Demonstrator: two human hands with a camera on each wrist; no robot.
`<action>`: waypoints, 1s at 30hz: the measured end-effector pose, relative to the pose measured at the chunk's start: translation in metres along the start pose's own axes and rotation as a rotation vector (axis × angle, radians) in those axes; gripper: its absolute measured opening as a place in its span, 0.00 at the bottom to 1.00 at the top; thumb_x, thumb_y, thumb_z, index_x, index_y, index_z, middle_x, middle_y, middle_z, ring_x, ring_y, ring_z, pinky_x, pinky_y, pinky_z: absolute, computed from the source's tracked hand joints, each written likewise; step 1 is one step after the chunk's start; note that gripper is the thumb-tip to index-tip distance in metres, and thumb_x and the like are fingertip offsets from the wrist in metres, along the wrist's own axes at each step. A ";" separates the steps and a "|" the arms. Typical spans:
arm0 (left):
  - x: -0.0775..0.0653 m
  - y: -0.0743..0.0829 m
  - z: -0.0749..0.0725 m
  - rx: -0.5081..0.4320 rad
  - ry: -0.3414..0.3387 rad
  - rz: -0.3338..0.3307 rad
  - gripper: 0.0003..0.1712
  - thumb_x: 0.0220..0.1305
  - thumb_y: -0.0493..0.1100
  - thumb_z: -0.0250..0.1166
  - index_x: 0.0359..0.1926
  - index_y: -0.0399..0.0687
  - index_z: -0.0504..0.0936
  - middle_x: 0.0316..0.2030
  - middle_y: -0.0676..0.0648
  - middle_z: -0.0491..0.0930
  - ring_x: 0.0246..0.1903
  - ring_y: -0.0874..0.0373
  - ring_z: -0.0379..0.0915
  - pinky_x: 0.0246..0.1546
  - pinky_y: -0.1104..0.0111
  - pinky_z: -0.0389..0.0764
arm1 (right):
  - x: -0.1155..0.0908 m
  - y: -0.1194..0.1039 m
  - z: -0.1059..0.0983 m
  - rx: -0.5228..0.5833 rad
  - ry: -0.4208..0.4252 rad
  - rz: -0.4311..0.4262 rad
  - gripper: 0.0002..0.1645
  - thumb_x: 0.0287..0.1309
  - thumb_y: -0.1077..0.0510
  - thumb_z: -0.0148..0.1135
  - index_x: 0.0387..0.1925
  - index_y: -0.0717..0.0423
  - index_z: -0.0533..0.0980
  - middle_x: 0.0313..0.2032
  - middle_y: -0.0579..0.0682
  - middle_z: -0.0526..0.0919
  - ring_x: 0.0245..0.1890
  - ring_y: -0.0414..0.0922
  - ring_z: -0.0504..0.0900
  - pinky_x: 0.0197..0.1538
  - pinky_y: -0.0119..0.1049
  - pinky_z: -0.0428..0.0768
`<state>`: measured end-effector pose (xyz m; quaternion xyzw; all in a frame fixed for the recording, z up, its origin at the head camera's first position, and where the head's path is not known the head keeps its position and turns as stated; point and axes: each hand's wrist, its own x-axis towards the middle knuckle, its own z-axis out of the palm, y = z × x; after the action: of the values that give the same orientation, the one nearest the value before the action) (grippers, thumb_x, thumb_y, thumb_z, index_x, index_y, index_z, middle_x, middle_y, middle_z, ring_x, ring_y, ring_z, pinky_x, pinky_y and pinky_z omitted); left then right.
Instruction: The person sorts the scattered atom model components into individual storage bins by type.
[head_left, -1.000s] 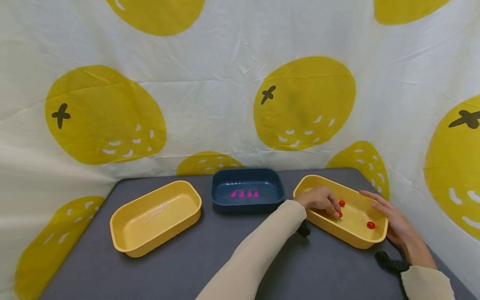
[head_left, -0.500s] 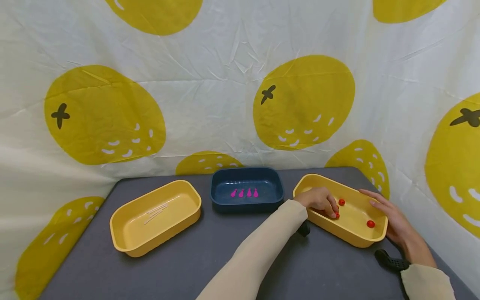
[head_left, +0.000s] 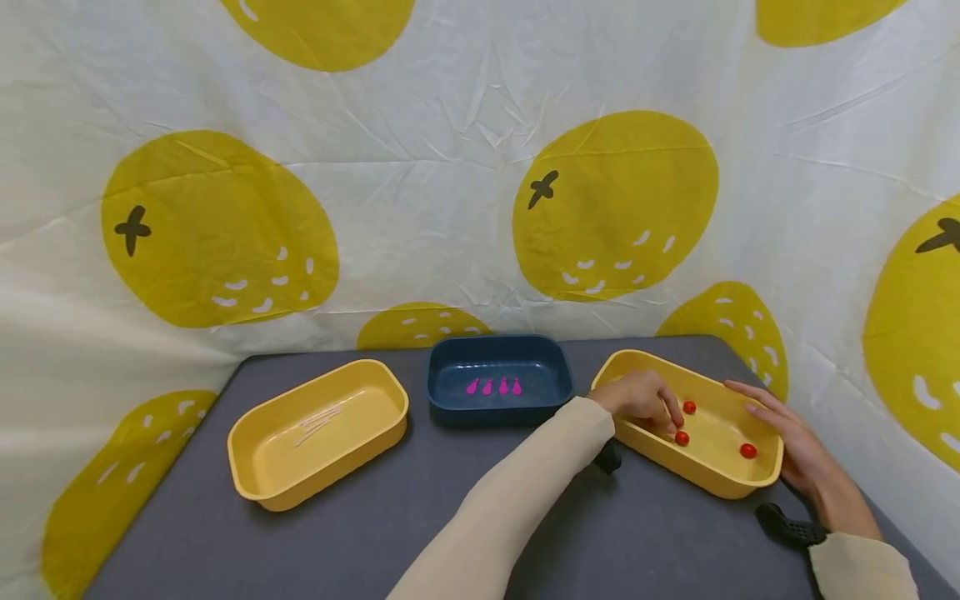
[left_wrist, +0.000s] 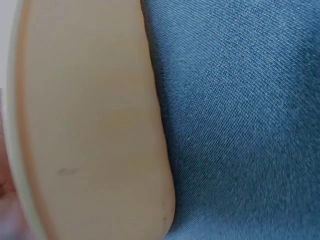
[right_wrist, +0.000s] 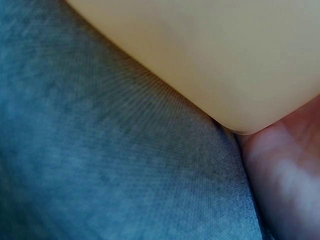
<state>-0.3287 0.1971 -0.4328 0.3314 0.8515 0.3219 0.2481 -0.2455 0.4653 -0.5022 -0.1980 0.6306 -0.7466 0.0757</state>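
Observation:
My left hand (head_left: 641, 398) reaches over the near left side of the right-hand yellow tray (head_left: 720, 482). Its fingertips are right at a small red ball (head_left: 682, 437) on the tray floor, which shows almost whole below them. Two more red balls lie in the tray, one red ball (head_left: 689, 407) farther back and another red ball (head_left: 747, 451) toward the right end. My right hand (head_left: 787, 437) rests against the tray's right end, fingers stretched along the rim. The left wrist view has the tray's outer wall (left_wrist: 95, 110); a tray corner (right_wrist: 245, 112) meets the palm in the right wrist view.
A dark blue tray (head_left: 501, 417) at the back middle holds several pink pin-shaped pieces (head_left: 495, 387). The left yellow tray (head_left: 277, 497) contains several thin pale sticks (head_left: 318, 423). Behind the grey table (head_left: 337, 550) hangs a fruit-print cloth (head_left: 420, 225).
My left fingers pinched the red ball a moment ago; they have loosened, leaving more of it visible. The right hand keeps its place on the tray. The head view has shifted slightly.

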 end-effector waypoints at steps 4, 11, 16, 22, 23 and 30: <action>-0.006 0.004 -0.006 -0.005 0.009 0.043 0.03 0.63 0.40 0.74 0.38 0.48 0.93 0.26 0.54 0.84 0.23 0.62 0.72 0.25 0.77 0.73 | 0.001 -0.002 0.001 -0.013 0.001 0.001 0.32 0.83 0.64 0.28 0.77 0.43 0.64 0.63 0.32 0.79 0.57 0.37 0.84 0.53 0.37 0.87; -0.024 0.010 -0.016 -0.155 0.000 0.101 0.11 0.63 0.38 0.74 0.46 0.44 0.91 0.32 0.50 0.90 0.34 0.58 0.86 0.35 0.75 0.84 | 0.001 -0.004 0.002 0.005 -0.009 0.013 0.32 0.83 0.64 0.27 0.77 0.42 0.66 0.63 0.31 0.79 0.57 0.37 0.85 0.53 0.37 0.87; -0.044 0.010 -0.021 -0.292 -0.005 0.160 0.11 0.64 0.39 0.73 0.47 0.42 0.90 0.35 0.48 0.91 0.35 0.61 0.87 0.41 0.71 0.87 | 0.001 -0.003 0.001 0.019 -0.008 0.028 0.32 0.83 0.63 0.28 0.76 0.41 0.66 0.62 0.30 0.80 0.56 0.36 0.85 0.53 0.37 0.87; -0.068 -0.002 -0.024 -0.432 0.071 0.239 0.08 0.64 0.41 0.73 0.44 0.46 0.92 0.31 0.55 0.90 0.32 0.64 0.86 0.41 0.69 0.88 | -0.001 -0.003 -0.002 0.021 0.000 0.043 0.32 0.83 0.63 0.28 0.76 0.40 0.66 0.61 0.29 0.80 0.56 0.36 0.85 0.52 0.38 0.87; -0.072 -0.005 -0.025 -0.451 0.082 0.249 0.08 0.65 0.41 0.73 0.44 0.46 0.91 0.31 0.56 0.89 0.33 0.62 0.86 0.41 0.69 0.88 | -0.001 -0.003 -0.002 0.023 0.001 0.045 0.32 0.83 0.63 0.28 0.76 0.40 0.66 0.61 0.29 0.80 0.56 0.36 0.85 0.52 0.38 0.87; -0.106 -0.033 -0.035 -0.517 0.121 0.294 0.10 0.66 0.43 0.73 0.46 0.46 0.91 0.33 0.57 0.88 0.36 0.57 0.87 0.47 0.62 0.88 | 0.002 -0.002 -0.001 0.048 -0.004 0.045 0.33 0.83 0.64 0.28 0.75 0.40 0.68 0.61 0.30 0.81 0.56 0.36 0.85 0.52 0.38 0.87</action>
<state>-0.2950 0.0877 -0.4105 0.3571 0.6976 0.5795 0.2236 -0.2469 0.4659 -0.4998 -0.1833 0.6166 -0.7593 0.0982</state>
